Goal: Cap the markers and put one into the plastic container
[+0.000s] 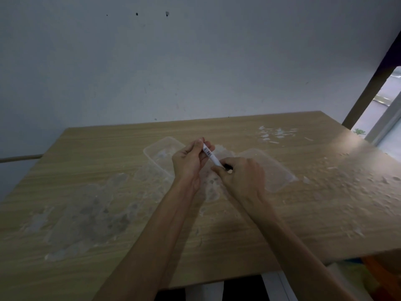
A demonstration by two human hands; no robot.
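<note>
A white marker (210,154) with a barcode label is held slanted above the middle of the wooden table (108,213). My left hand (191,161) grips its upper end. My right hand (243,177) pinches a black cap (227,166) at the marker's lower tip, where cap and marker meet. A clear plastic container (158,153) lies on the table just behind my left hand. A second clear plastic piece (275,172), a lid or another container, lies behind my right hand, partly hidden by it. I see no other markers.
The tabletop has worn, whitish patches on the left and flaking spots (273,133) at the back right. A grey wall stands behind the table. A window frame (386,127) is at the far right, beyond the table's right edge.
</note>
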